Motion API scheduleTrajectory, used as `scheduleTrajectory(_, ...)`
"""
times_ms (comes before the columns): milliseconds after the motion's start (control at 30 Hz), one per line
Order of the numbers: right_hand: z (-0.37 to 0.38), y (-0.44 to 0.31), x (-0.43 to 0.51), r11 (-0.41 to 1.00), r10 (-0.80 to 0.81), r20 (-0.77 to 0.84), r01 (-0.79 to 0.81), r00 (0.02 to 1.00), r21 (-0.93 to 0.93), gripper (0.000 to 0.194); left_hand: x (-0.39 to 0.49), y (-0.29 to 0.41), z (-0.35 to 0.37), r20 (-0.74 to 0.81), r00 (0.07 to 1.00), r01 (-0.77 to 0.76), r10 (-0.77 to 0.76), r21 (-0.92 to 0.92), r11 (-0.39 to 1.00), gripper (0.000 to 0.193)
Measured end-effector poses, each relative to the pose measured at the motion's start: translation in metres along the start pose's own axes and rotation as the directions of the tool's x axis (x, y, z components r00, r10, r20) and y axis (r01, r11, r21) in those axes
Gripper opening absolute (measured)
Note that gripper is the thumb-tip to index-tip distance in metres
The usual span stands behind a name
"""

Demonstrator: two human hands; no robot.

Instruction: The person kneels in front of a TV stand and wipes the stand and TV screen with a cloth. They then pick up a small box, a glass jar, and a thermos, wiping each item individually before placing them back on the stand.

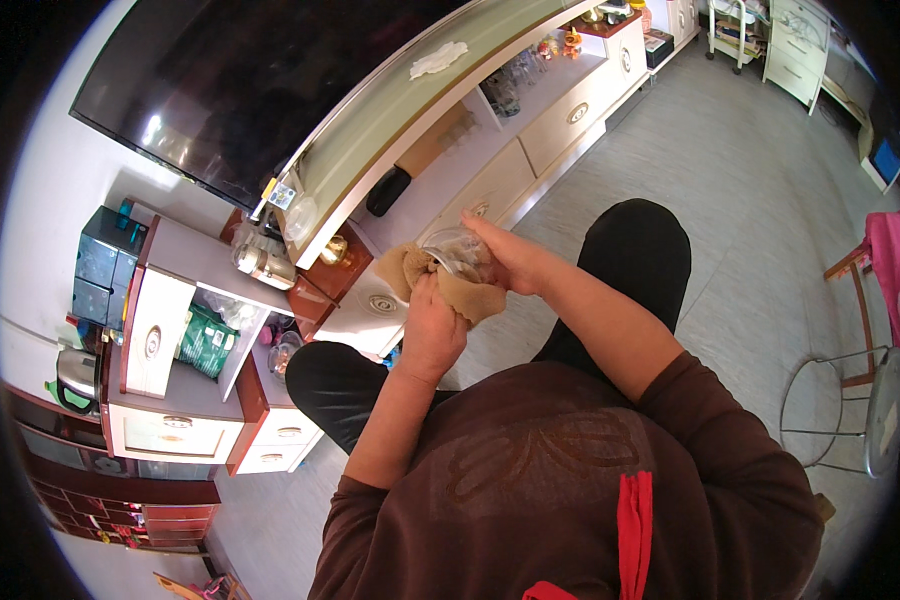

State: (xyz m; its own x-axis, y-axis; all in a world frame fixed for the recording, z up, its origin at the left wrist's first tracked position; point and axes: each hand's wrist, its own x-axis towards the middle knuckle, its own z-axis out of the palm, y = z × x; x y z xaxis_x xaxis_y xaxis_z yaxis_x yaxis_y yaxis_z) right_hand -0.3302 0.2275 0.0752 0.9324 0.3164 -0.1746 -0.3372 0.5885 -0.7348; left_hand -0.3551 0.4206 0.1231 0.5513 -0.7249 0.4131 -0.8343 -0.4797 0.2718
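In front of my knees, my right hand (516,262) grips a clear, see-through cup or jar (456,244), tilted with its rim towards the left. My left hand (433,326) pinches a tan cloth (471,298) at that rim. Part of the cloth appears bunched inside the mouth, and loose flaps hang out on both sides. The fingertips of my left hand are partly hidden by the cloth.
A low white cabinet (495,184) runs ahead, with a black oblong object (388,191) and clear glassware (521,71) on its shelf. A crumpled white tissue (439,60) lies on top. A metal stool (881,412) stands at right, and a steel thermos (264,266) at left.
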Motion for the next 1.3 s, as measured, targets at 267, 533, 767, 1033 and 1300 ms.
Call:
scheduleTrajectory(267, -0.006, 0.012, 0.003, 0.492, -0.713, 0.009, 0.509, 0.701, -0.706, 0.049, 0.001, -0.005, 0.016, 0.041, 0.828, 0.392, -0.559, -0.756, 0.525, 0.033)
scheduleTrajectory(533, 0.014, 0.003, -0.032, 0.048, -0.871, 0.256, 0.590, 0.420, -0.806, 0.066, 0.013, -0.033, -0.007, 0.331, 0.778, 0.242, -0.534, -0.942, -0.232, 0.041)
scheduleTrajectory(767, 0.016, 0.010, -0.028, 0.380, -0.760, 0.233, 0.705, 0.607, -0.599, 0.049, -0.008, -0.017, -0.015, 0.424, 0.840, 0.425, -0.340, -0.902, -0.075, 0.048)
scheduleTrajectory(1033, 0.004, 0.009, -0.012, 0.687, -0.600, 0.162, 0.608, 0.784, -0.397, 0.038, -0.004, 0.023, -0.013, 0.330, 0.925, 0.257, -0.188, -0.177, 0.950, 0.048)
scheduleTrajectory(1300, 0.003, 0.000, -0.012, 0.880, -0.151, -0.107, 0.085, 0.983, -0.467, 0.054, 0.002, 0.026, -0.011, 0.213, 0.966, 0.155, -0.144, -0.035, 0.987, 0.041)
